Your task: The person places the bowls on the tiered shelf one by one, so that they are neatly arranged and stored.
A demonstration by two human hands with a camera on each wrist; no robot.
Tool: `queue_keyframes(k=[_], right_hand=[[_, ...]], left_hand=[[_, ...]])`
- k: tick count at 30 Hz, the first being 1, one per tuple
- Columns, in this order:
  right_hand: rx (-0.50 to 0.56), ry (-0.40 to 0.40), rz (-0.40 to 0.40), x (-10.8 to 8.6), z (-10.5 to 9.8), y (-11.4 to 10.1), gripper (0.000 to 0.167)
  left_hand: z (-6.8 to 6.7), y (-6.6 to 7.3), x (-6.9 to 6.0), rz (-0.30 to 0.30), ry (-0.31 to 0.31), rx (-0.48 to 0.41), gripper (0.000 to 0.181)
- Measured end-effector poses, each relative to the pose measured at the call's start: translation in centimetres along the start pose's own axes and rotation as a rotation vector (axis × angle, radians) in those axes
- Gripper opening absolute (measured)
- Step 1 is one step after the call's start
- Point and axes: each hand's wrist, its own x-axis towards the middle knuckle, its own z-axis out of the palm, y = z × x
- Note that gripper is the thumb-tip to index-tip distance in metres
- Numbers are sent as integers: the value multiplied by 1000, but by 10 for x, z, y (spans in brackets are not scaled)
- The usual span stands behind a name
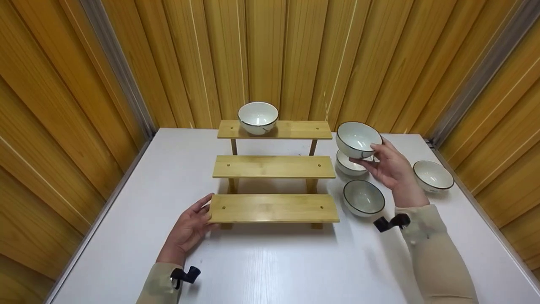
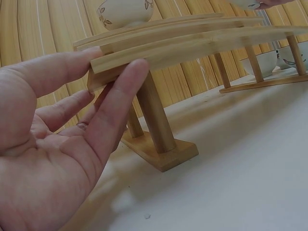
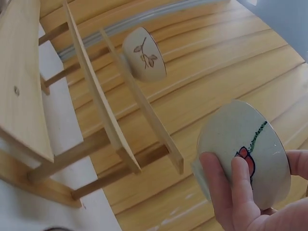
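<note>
My right hand (image 1: 390, 166) holds a white bowl (image 1: 358, 139) with a dark rim, thumb at the rim and fingers under it, above the table right of a three-tier wooden stand (image 1: 274, 209). A red flower with a green stem shows on this bowl's outside (image 3: 236, 139) in the right wrist view. My left hand (image 1: 190, 228) grips the left end of the stand's lowest board, its fingers (image 2: 127, 82) against the edge and end. A second bowl (image 1: 258, 118), with a brown leaf sprig, stands upright on the top board, left of its middle.
Right of the stand, on the white table (image 1: 261, 261), are a bowl (image 1: 352, 165) partly hidden under the held one, a nearer bowl (image 1: 363, 198) and one farther right (image 1: 433, 176). Wood-patterned panels (image 1: 265, 55) enclose the back and sides.
</note>
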Motion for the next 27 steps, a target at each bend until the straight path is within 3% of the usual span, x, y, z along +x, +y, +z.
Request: queue_keyframes(k=[8,14,27], right_hand=[[-40,34,14,30,34,1,73],[-65,42,36,51,56,3,65],[-155,127,85,93,93,19,70]], left_hand=[[0,0,0,4,-18,-20,63],[0,0,1,8,-22,-8,65],[1,0,0,-3,7,-19,62]])
